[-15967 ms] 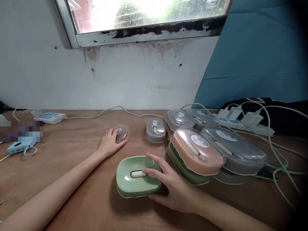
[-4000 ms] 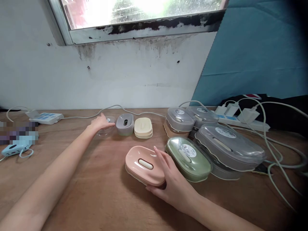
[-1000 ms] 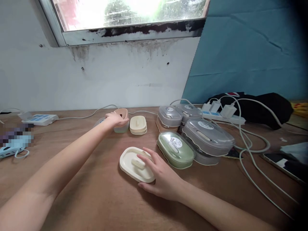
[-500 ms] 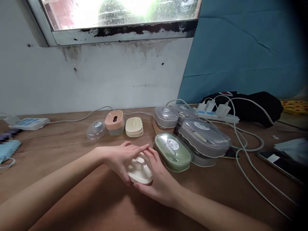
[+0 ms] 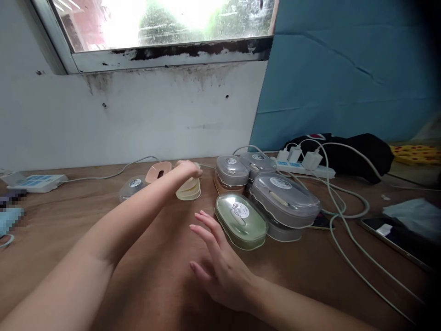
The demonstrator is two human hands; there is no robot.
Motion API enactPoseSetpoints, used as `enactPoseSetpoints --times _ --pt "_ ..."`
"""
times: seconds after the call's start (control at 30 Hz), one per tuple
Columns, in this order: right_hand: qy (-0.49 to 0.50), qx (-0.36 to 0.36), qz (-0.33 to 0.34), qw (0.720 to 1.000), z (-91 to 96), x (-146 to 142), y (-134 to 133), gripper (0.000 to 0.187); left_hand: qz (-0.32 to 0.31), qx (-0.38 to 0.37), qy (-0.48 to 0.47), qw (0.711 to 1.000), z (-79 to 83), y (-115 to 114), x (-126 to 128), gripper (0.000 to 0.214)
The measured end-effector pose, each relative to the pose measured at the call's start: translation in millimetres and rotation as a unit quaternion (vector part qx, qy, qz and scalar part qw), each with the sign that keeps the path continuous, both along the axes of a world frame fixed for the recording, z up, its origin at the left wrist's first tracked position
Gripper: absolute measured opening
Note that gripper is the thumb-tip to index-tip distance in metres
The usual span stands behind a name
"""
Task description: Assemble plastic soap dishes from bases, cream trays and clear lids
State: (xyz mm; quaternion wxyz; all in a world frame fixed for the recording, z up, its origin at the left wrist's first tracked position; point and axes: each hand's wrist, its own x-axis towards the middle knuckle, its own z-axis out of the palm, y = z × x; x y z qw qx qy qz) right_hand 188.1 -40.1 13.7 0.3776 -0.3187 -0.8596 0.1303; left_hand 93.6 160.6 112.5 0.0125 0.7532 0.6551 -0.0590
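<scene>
My left hand (image 5: pixel 188 170) reaches to the back of the wooden table (image 5: pixel 103 216), fingers closed on a cream soap-dish tray that sits on top of the cream stack (image 5: pixel 189 191). Just left of it stand a pink tray on a pale base (image 5: pixel 157 171) and a clear lid (image 5: pixel 131 187). My right hand (image 5: pixel 215 259) hovers open above the table, fingers spread, holding nothing. It is just left of a green soap box with a clear lid (image 5: pixel 241 221).
Several grey clear-lidded boxes (image 5: pixel 284 195) are stacked at centre right. Behind them lie a white power strip with chargers (image 5: pixel 303 165), cables (image 5: pixel 347 207) and black cloth (image 5: pixel 354 154). A phone (image 5: pixel 396 234) lies at right, another power strip (image 5: pixel 34 181) at far left.
The cream tray left the table in front of me; my left hand carried it back to the cream stack. My right hand let go and opened.
</scene>
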Motion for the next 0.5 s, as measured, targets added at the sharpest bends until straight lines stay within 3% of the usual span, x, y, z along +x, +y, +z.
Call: enactPoseSetpoints --times 0.07,0.2,0.4,0.5 --pt "-0.003 -0.01 0.019 1.0 0.6 1 -1 0.06 0.02 -0.039 0.03 0.999 -14.5 10 7 0.031" --pt "-0.011 -0.041 0.052 0.998 4.0 2 -2 0.062 0.032 -0.056 0.065 0.996 -30.8 16 7 0.028" --pt "-0.031 -0.072 0.067 0.995 5.3 2 -4 0.059 0.026 -0.04 0.061 0.997 -35.9 13 15 0.028" --pt "-0.035 -0.072 0.064 0.995 4.1 2 -4 0.059 0.039 -0.015 0.038 0.998 -28.9 13 11 0.029"
